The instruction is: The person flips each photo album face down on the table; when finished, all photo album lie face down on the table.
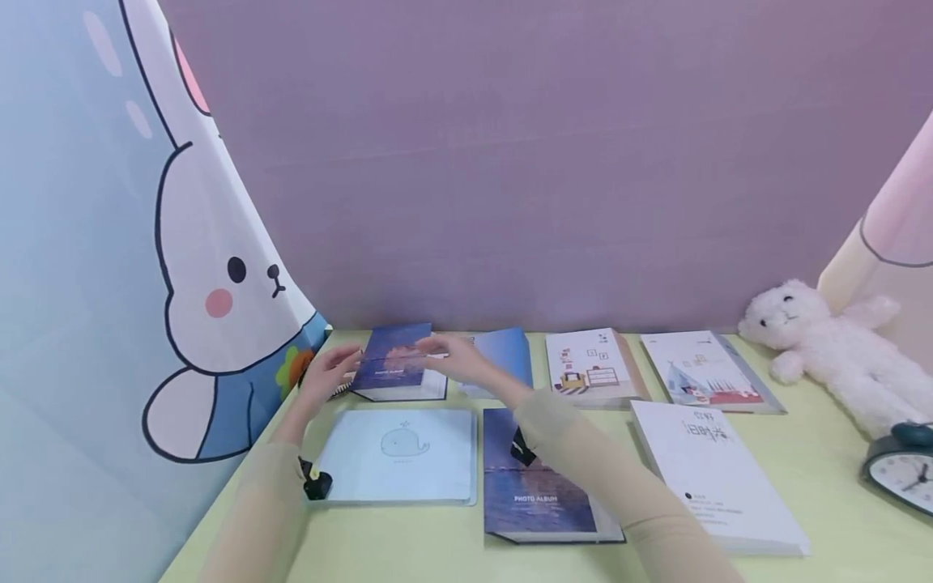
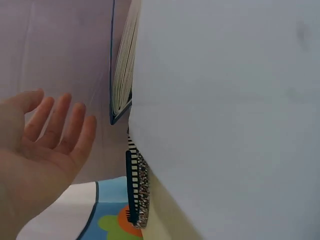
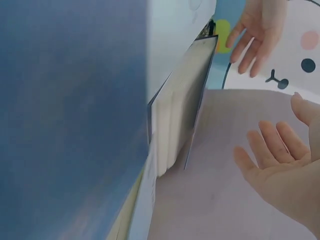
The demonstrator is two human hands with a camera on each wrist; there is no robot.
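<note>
A dark blue photo album [image 1: 397, 364] lies at the back left of the table. My left hand [image 1: 328, 376] is at its left side and my right hand [image 1: 459, 360] at its right. In the wrist views both hands are apart from the album, whose page edges [image 3: 185, 95] show. The left hand [image 2: 50, 145] has loosely spread fingers and holds nothing. The right hand [image 3: 280, 170] is likewise relaxed, with nothing held. A white whale-cover album [image 1: 401, 453] lies below the left hand. Under the right forearm is a second dark blue album [image 1: 535, 494], partly covered.
Beside the right hand lies a light blue book [image 1: 506, 356]. Further right are two illustrated albums [image 1: 590, 364] [image 1: 703, 368] and a thick white book [image 1: 722, 478]. A white plush toy [image 1: 838, 348] and an alarm clock [image 1: 904, 474] border the right. A striped, glittery item [image 2: 140, 190] sits back left.
</note>
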